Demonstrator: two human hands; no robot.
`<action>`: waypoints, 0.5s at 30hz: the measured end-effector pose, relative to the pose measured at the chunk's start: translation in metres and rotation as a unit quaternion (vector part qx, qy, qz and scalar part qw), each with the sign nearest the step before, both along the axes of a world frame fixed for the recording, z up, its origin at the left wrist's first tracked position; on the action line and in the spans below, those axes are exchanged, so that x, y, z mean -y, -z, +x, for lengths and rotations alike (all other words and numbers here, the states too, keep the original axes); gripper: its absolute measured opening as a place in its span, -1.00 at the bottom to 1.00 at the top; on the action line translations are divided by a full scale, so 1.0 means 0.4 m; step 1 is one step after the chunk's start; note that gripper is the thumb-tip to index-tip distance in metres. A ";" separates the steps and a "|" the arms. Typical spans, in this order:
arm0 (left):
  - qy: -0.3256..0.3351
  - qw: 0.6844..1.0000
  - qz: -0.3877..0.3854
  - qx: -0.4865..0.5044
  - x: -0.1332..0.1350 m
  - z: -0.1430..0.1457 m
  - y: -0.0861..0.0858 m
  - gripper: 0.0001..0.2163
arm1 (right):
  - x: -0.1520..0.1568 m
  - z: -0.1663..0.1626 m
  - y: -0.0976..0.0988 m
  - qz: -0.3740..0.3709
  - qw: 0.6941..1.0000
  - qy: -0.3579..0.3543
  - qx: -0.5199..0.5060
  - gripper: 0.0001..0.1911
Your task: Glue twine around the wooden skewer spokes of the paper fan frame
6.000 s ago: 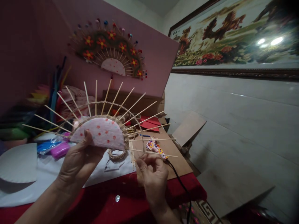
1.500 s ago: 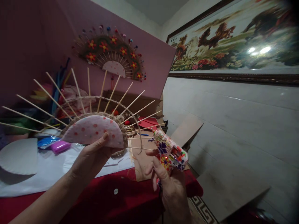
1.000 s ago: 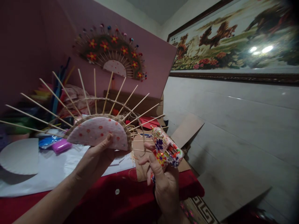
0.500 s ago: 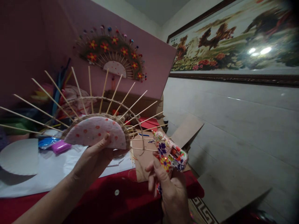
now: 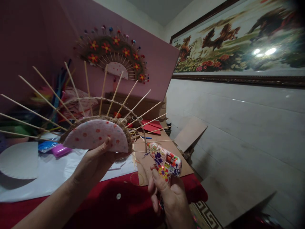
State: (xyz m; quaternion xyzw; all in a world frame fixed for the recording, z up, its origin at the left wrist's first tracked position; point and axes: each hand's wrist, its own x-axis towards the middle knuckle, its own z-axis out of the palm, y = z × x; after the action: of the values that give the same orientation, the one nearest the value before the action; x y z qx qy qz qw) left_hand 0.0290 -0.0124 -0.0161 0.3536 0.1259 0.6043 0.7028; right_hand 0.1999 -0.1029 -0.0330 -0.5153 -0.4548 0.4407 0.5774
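My left hand (image 5: 98, 162) grips a half-round fan-shaped craft (image 5: 95, 135) by its lower edge, thumb on the front. Its base is covered in white cloth with red dots, bordered by wound twine. Thin wooden sticks (image 5: 115, 92) spread out from it, and a strand of twine (image 5: 107, 100) arches across them. My right hand (image 5: 171, 190) is wrapped around the handle of a flower-patterned glue gun (image 5: 164, 162). The gun's orange nozzle points left, close to the right end of the twine arch; whether they touch I cannot tell.
A finished-looking flowered fan (image 5: 116, 54) hangs on a pink panel (image 5: 157, 63). On the red-covered table (image 5: 100, 206) are a white half disc (image 5: 21, 160), blue and purple packets (image 5: 60, 150), a brown board (image 5: 152, 170), red paper (image 5: 152, 126) and a small white disc (image 5: 118, 196).
The glue gun in my right hand has moved left, bringing its nozzle nearer the twine's end. The stick craft has shifted and tilted slightly in my left hand.
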 end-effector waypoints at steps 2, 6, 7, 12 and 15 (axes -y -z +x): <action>-0.001 1.000 0.001 0.002 0.000 0.000 0.000 -0.80 | -0.003 0.001 0.003 0.007 1.000 -0.006 -0.004 -0.49; -0.002 1.000 -0.007 -0.001 -0.002 0.002 0.001 -0.78 | -0.012 0.006 0.016 0.006 1.000 -0.017 -0.011 -0.49; -0.005 1.000 -0.009 0.000 -0.002 0.002 0.000 -0.77 | -0.013 0.007 0.018 0.005 1.000 -0.015 -0.012 -0.48; -0.001 1.000 -0.017 0.006 -0.001 0.005 -0.002 -0.75 | -0.014 0.008 0.019 -0.008 1.000 -0.007 -0.021 -0.48; 0.008 1.000 -0.020 0.002 0.000 0.004 -0.003 -0.75 | -0.012 0.008 0.012 -0.012 1.000 -0.017 -0.021 -0.50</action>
State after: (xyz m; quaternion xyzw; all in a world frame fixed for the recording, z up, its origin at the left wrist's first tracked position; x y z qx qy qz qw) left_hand 0.0305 -0.0124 -0.0150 0.3391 0.1336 0.5965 0.7151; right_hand 0.2029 -0.0981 -0.0379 -0.5048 -0.4456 0.4668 0.5733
